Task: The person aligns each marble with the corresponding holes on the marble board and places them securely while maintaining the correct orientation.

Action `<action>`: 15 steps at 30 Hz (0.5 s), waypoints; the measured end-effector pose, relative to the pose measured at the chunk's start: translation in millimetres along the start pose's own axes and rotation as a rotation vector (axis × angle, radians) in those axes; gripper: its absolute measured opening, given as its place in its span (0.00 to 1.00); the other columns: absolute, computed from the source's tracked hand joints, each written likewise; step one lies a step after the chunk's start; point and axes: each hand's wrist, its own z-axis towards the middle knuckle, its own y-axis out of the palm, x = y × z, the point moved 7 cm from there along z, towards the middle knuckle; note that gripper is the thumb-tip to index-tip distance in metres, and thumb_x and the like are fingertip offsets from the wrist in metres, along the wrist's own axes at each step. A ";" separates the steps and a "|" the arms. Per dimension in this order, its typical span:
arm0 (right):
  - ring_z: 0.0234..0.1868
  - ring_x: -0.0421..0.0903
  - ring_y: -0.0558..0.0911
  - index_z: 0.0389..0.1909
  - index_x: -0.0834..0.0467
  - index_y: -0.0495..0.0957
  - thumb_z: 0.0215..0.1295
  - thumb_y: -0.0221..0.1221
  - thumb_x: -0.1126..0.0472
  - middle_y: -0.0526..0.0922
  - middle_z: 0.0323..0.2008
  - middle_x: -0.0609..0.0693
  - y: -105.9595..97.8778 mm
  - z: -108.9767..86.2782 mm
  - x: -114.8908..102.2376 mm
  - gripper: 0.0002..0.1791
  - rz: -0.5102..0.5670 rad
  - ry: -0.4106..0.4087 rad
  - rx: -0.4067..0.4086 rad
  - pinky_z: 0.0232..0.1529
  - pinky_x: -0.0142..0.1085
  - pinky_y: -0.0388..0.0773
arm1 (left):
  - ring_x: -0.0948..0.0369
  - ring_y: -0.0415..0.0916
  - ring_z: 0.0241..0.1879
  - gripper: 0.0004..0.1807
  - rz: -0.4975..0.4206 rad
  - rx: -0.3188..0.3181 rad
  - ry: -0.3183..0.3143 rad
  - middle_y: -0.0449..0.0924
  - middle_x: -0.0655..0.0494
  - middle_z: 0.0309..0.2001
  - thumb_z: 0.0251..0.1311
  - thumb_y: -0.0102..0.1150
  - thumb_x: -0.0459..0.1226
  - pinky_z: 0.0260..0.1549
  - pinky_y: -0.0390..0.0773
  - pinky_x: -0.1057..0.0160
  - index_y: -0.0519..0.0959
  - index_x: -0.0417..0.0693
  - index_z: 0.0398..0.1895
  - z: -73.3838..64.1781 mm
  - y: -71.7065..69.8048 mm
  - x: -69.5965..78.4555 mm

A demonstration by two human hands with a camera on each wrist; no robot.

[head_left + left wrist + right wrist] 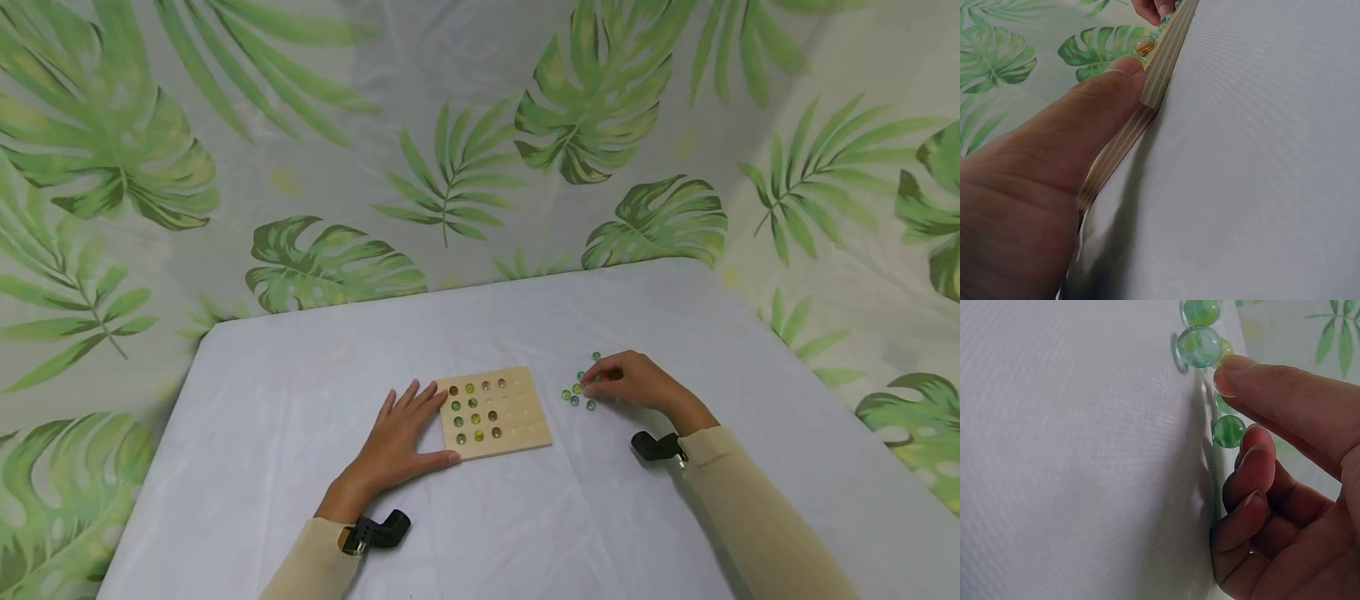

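A pale wooden board with rows of round hollows lies on the white cloth. Several glass marbles, brown, green and yellow, sit in its left-hand hollows. My left hand rests at the board's left side with spread fingers; its thumb touches the near left corner. Right of the board, my right hand is over a loose group of green and yellow marbles. Its thumb tip is close to a yellow marble, and the other fingers are bent near a green marble. Whether a marble is between the fingertips is hidden.
White cloth covers the table. One green marble lies a little beyond the group. Leaf-patterned fabric hangs behind and beside the table. A black wrist camera sits low beside the right wrist.
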 end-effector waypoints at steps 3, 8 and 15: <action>0.30 0.45 0.76 0.39 0.51 0.87 0.58 0.68 0.51 0.83 0.35 0.47 -1.2 -0.1 0.0 0.11 0.013 0.013 0.004 0.29 0.35 0.77 | 0.51 0.42 0.75 0.53 0.000 -0.012 -0.008 0.53 0.55 0.75 0.47 0.59 0.70 0.70 0.36 0.43 0.59 0.55 0.74 0.5 -0.8 -0.2; 0.29 0.45 0.75 0.40 0.51 0.87 0.59 0.67 0.51 0.82 0.32 0.47 -3.4 0.6 1.6 0.11 0.006 0.020 0.026 0.28 0.34 0.75 | 0.52 0.42 0.75 0.53 0.006 -0.018 -0.010 0.53 0.56 0.75 0.48 0.58 0.70 0.71 0.36 0.44 0.58 0.56 0.75 1.4 -0.9 -0.7; 0.25 0.44 0.74 0.40 0.53 0.87 0.58 0.68 0.52 0.81 0.28 0.48 -4.7 -1.2 0.0 0.11 0.020 0.007 0.050 0.25 0.33 0.74 | 0.53 0.41 0.75 0.53 0.006 -0.027 -0.012 0.52 0.57 0.75 0.48 0.57 0.71 0.71 0.35 0.45 0.57 0.57 0.75 0.5 0.4 -1.8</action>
